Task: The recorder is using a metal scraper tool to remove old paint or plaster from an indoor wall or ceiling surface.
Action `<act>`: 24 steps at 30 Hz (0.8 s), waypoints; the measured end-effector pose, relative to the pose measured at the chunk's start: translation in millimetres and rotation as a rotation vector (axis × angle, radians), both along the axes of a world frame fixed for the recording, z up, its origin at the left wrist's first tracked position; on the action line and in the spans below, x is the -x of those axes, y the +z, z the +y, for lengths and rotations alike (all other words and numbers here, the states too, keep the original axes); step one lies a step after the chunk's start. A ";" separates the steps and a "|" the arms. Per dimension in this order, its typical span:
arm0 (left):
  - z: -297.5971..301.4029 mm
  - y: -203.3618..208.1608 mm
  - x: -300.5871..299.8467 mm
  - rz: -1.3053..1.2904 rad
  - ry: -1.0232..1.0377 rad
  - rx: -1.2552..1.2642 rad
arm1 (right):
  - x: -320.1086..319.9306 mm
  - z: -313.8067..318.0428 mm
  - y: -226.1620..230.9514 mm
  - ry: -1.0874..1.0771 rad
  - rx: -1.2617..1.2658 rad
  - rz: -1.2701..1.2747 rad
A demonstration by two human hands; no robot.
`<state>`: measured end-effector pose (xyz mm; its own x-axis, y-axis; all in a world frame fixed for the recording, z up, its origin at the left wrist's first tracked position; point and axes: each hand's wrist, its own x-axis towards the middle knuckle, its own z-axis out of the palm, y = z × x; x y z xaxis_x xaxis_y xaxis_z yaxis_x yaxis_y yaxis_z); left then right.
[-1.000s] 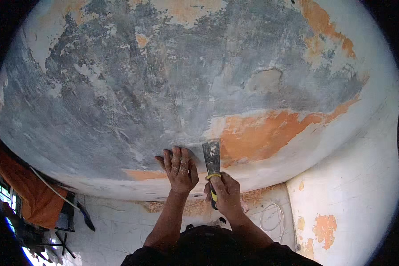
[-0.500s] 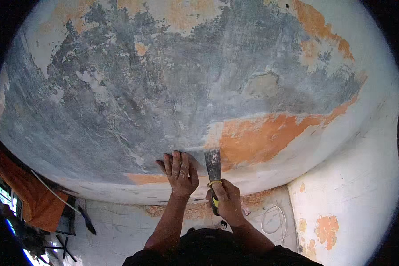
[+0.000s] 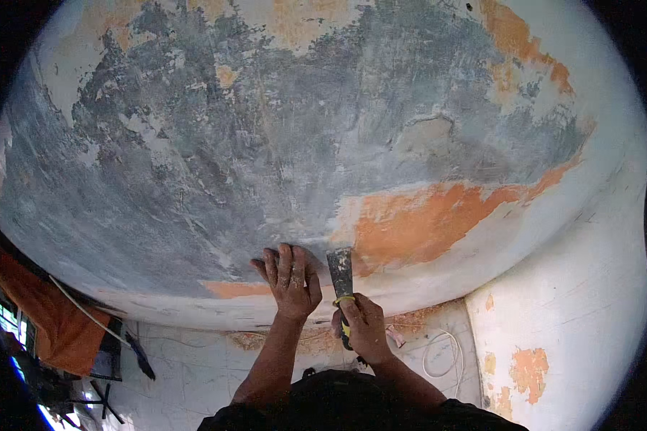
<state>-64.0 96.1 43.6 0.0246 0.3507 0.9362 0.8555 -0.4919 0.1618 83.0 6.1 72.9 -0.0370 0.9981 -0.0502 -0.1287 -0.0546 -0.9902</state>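
Note:
A wall [image 3: 266,136] fills most of the view, its grey bare patch edged by white paint and orange layers. Flat on its lower part lies my left hand [image 3: 291,284], fingers spread, with whitish dust on them. To its right, my right hand [image 3: 366,323] is wrapped round the black and yellow handle of a putty knife [image 3: 341,271]. The blade points up the wall, speckled with pale residue, its tip at the left border of an orange patch [image 3: 417,226]. Whether the blade's edge touches the wall I cannot tell.
A white side wall [image 3: 561,309] with orange peeled spots meets this wall at the right. On the pale tiled floor lie flakes of debris and a looped white cable [image 3: 446,352]. Brown cloth [image 3: 57,316] and a pole [image 3: 86,309] stand at the lower left.
The putty knife and my right hand have shifted slightly left and down; the blade's tip has come lower on the wall. My left hand stays in place.

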 end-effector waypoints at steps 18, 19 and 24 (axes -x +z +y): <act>-1.3 -4.9 2.2 -0.010 -0.003 -0.008 | 3.0 -7.2 17.5 0.028 -0.001 0.024; -3.1 -7.0 3.8 -0.019 -0.010 -0.021 | 3.4 -4.8 29.2 0.019 -0.005 0.018; -1.2 -4.3 0.4 -0.003 0.006 -0.012 | -0.1 -1.2 -0.1 -0.014 -0.017 0.064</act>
